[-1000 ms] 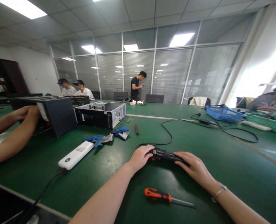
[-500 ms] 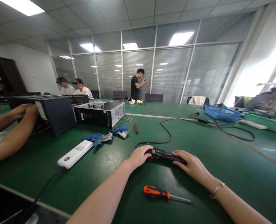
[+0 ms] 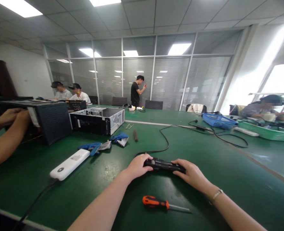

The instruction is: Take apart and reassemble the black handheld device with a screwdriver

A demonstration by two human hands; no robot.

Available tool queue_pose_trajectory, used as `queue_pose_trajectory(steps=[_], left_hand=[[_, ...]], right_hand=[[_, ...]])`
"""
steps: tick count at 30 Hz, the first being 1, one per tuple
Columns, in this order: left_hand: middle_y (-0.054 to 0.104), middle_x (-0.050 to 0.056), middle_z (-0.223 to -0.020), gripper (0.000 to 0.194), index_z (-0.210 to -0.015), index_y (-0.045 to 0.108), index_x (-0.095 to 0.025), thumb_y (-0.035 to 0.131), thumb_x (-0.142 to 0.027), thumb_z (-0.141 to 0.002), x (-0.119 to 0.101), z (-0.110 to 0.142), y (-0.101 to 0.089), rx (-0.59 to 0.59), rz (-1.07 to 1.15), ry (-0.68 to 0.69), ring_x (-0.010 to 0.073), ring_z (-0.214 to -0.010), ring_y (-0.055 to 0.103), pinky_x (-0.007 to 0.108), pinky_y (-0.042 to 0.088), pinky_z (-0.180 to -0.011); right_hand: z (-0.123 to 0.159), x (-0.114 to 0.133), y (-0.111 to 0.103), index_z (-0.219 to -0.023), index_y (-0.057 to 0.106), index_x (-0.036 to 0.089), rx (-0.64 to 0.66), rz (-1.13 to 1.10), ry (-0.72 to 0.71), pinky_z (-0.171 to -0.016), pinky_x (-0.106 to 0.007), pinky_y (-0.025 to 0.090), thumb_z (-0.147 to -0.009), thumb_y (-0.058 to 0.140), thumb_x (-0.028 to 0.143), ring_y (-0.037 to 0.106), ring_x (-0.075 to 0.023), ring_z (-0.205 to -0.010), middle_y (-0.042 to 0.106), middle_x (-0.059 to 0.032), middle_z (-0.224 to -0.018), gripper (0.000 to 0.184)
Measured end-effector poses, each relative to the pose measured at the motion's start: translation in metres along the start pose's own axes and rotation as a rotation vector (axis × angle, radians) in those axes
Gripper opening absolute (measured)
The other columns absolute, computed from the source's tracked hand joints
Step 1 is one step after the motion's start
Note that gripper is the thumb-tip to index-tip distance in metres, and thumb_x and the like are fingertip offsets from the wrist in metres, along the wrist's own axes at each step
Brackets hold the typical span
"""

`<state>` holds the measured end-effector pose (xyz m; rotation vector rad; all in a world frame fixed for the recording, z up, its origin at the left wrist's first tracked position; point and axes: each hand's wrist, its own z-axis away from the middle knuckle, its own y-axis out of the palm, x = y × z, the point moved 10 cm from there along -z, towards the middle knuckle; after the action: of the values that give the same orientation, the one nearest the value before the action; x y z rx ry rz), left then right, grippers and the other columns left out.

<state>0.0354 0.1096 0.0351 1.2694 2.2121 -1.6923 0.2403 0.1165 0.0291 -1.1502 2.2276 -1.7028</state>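
Observation:
A long black device (image 3: 163,164) is held just over the green table (image 3: 122,205), its exact kind unclear. My left hand (image 3: 139,165) grips its left end, fingers curled over the top and thumb in front. Around the right end my right hand (image 3: 188,173) is closed, with a bracelet on that wrist. A black cable (image 3: 168,141) runs up to my left hand from behind; whether it joins the device is hidden. Closer to me lies a screwdriver (image 3: 155,202) with an orange and black handle, its shaft pointing right.
Left of my hands are a white power strip (image 3: 70,165), blue and grey gloves (image 3: 92,148) and a brown bar (image 3: 135,135). Behind stand an open computer case (image 3: 94,125) and a black case (image 3: 54,123) with a co-worker's hands in it. Baskets, blue (image 3: 219,121) and green (image 3: 264,130), sit at right.
The view has shifted, so table objects appear further left. The black device now lies more level in the picture, still between both hands. The screwdriver rests on the table as before.

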Motion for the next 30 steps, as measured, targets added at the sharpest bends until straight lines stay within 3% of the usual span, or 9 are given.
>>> queue_pose_trajectory(steps=[8,13,15,18,21,23,25,28,30], left_hand=[[0.068,0.000,-0.098,0.039,-0.099,0.064,-0.021,0.082,-0.022,-0.065,-0.006,0.004,-0.006,0.065,0.068,-0.050,0.0205,-0.088,0.064,0.026,0.046,-0.076],[0.069,-0.001,-0.098,0.038,-0.099,0.063,-0.021,0.081,-0.021,-0.065,-0.010,0.006,-0.007,0.081,0.083,-0.065,0.0207,-0.089,0.064,0.026,0.045,-0.077],[0.069,0.000,-0.098,0.038,-0.099,0.063,-0.021,0.080,-0.020,-0.065,-0.010,0.006,-0.007,0.078,0.104,-0.070,0.0210,-0.090,0.064,0.027,0.045,-0.078],[0.069,0.000,-0.099,0.037,-0.098,0.062,-0.020,0.079,-0.016,-0.065,-0.009,0.005,-0.006,0.063,0.144,-0.062,0.0210,-0.091,0.064,0.027,0.045,-0.081],[0.068,0.000,-0.099,0.037,-0.097,0.062,-0.020,0.078,-0.015,-0.064,-0.005,0.003,-0.005,0.051,0.168,-0.047,0.0209,-0.092,0.063,0.027,0.045,-0.082],[0.068,0.000,-0.098,0.036,-0.098,0.063,-0.020,0.077,-0.016,-0.065,-0.003,0.003,-0.003,0.055,0.177,-0.043,0.0207,-0.091,0.062,0.026,0.046,-0.081],[0.068,0.000,-0.097,0.036,-0.100,0.063,-0.021,0.076,-0.018,-0.067,-0.001,0.003,-0.002,0.063,0.177,-0.051,0.0208,-0.090,0.062,0.026,0.046,-0.081],[0.068,0.000,-0.098,0.038,-0.102,0.064,-0.022,0.077,-0.020,-0.066,0.002,0.003,-0.001,0.070,0.169,-0.076,0.0221,-0.092,0.063,0.029,0.045,-0.084],[0.069,0.000,-0.102,0.040,-0.103,0.065,-0.023,0.078,-0.019,-0.065,0.004,0.004,0.000,0.077,0.173,-0.088,0.0237,-0.097,0.062,0.031,0.044,-0.089]], right_hand=[[0.006,0.013,-0.003,-0.112,0.063,0.024,0.064,-0.051,-0.019,-0.081,-0.036,0.051,-0.086,0.059,0.039,0.063,-0.0224,-0.090,0.068,-0.0059,-0.101,0.029],[0.009,0.053,-0.023,-0.115,0.064,0.024,-0.075,-0.013,-0.089,-0.093,-0.041,0.046,-0.082,0.065,0.042,0.058,-0.0262,-0.104,0.064,-0.0096,-0.112,0.038],[0.012,0.082,-0.015,-0.116,0.063,0.022,0.013,-0.056,-0.114,-0.086,-0.037,0.048,-0.082,0.066,0.046,0.059,-0.0242,-0.098,0.064,-0.0099,-0.109,0.042],[0.023,0.129,0.017,-0.111,0.065,0.023,0.337,-0.091,-0.171,-0.067,-0.027,0.048,-0.072,0.075,0.052,0.060,-0.0180,-0.076,0.065,-0.0038,-0.093,0.049],[0.025,0.159,0.024,-0.103,0.066,0.021,0.408,-0.033,-0.228,-0.068,-0.024,0.046,-0.082,0.068,0.034,0.060,-0.0161,-0.076,0.065,-0.0030,-0.092,0.025],[0.013,0.162,0.010,-0.095,0.064,0.018,0.315,-0.078,-0.201,-0.070,-0.025,0.047,-0.085,0.063,0.026,0.060,-0.0160,-0.077,0.065,-0.0030,-0.088,0.012],[-0.003,0.149,-0.018,-0.102,0.059,0.018,0.090,-0.251,-0.097,-0.066,-0.024,0.048,-0.086,0.061,0.026,0.061,-0.0147,-0.072,0.064,-0.0020,-0.085,0.018],[-0.009,0.109,-0.059,-0.135,0.035,0.021,-0.362,-0.514,0.057,-0.057,-0.024,0.051,-0.088,0.058,0.027,0.061,-0.0126,-0.062,0.063,-0.0003,-0.084,0.053],[0.000,0.089,-0.067,-0.147,0.017,0.022,-0.572,-0.535,0.085,-0.058,-0.026,0.054,-0.088,0.059,0.028,0.062,-0.0131,-0.062,0.063,-0.0007,-0.086,0.072]])
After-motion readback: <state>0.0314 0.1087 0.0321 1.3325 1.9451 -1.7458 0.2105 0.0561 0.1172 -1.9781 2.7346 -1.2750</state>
